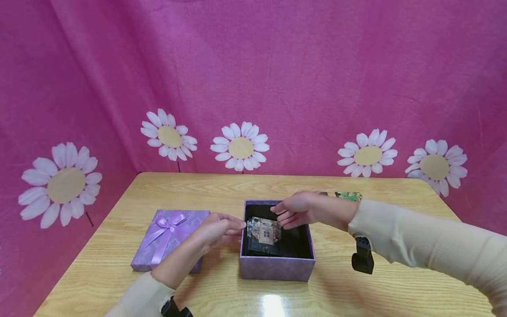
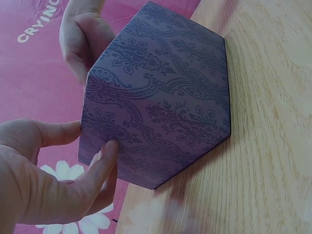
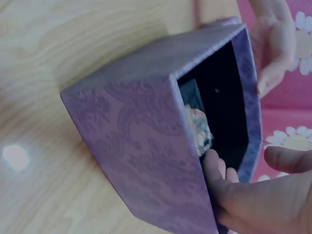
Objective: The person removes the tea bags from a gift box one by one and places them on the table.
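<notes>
Purple floral-patterned rectangular box (image 1: 277, 268) is touched by L hand (image 1: 219, 230) w/ wide grip; R hand (image 1: 297, 210) is partly inside, grip loose.

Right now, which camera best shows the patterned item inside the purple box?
The head view, looking down into the purple box, shows most of the patterned item. The right wrist view catches only part of it; in the left wrist view, the box hides it.

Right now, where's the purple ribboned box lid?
In the head view, the lid lies on the wooden table, left of the open purple box, beside the left hand.
</notes>
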`<state>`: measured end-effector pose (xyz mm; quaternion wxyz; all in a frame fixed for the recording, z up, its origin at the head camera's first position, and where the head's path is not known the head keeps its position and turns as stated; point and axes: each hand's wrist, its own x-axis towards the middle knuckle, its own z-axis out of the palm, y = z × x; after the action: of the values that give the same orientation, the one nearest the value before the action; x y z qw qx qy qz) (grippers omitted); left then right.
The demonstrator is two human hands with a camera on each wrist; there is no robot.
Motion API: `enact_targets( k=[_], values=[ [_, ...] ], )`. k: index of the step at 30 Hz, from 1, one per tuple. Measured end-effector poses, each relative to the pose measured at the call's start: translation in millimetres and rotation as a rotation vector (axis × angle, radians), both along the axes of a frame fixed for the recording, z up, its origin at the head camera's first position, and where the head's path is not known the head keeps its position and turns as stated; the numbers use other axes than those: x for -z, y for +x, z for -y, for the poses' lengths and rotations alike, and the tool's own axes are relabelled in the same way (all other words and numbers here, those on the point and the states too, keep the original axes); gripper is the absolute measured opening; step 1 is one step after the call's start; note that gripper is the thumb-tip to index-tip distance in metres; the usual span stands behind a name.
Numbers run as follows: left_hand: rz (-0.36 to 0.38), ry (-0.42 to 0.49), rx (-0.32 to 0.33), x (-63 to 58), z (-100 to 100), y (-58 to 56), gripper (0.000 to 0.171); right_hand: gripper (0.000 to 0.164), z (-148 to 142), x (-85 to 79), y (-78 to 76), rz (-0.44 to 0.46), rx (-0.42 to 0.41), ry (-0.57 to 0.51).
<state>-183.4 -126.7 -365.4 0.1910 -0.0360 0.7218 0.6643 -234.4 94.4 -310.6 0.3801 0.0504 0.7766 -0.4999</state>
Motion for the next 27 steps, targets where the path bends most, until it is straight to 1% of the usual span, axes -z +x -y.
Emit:
enact_targets(
  k=[5,7,10,12,14,18,20,25,27],
  values=[
    [0.001,-0.006,-0.003,-0.9,0,-0.8,0.034,0.042,10,12.5,5.2,0.035,0.035,-0.01],
    [0.001,-0.008,0.0,-0.9,0,-0.8,0.034,0.039,14,18.4,8.3,0.042,0.078,0.0],
    [0.002,-0.014,-0.003,-0.8,0,-0.4,0.032,0.042,18,25.9,14.2,0.035,0.134,0.029],
    [0.003,-0.023,-0.004,-0.8,0,0.3,0.031,0.046,19,29.6,17.8,0.034,0.155,0.044],
    [0.005,-0.03,-0.007,-0.6,0,1.0,0.031,0.053,20,32.2,20.4,0.032,0.158,0.055],
    [0.002,-0.039,-0.006,-0.6,0,1.7,0.031,0.057,20,35.1,21.8,0.038,0.172,0.061],
    [0.003,-0.029,-0.01,-0.7,-1,1.7,0.031,0.058,20,36.1,21.4,0.04,0.176,0.061],
    [0.01,0.003,-0.021,-0.5,-1,0.9,0.03,0.054,19,37.6,22.1,0.035,0.178,0.064],
    [0.009,-0.002,-0.022,-0.3,0,0.6,0.03,0.052,19,37.7,23.0,0.034,0.183,0.06]
  ],
)
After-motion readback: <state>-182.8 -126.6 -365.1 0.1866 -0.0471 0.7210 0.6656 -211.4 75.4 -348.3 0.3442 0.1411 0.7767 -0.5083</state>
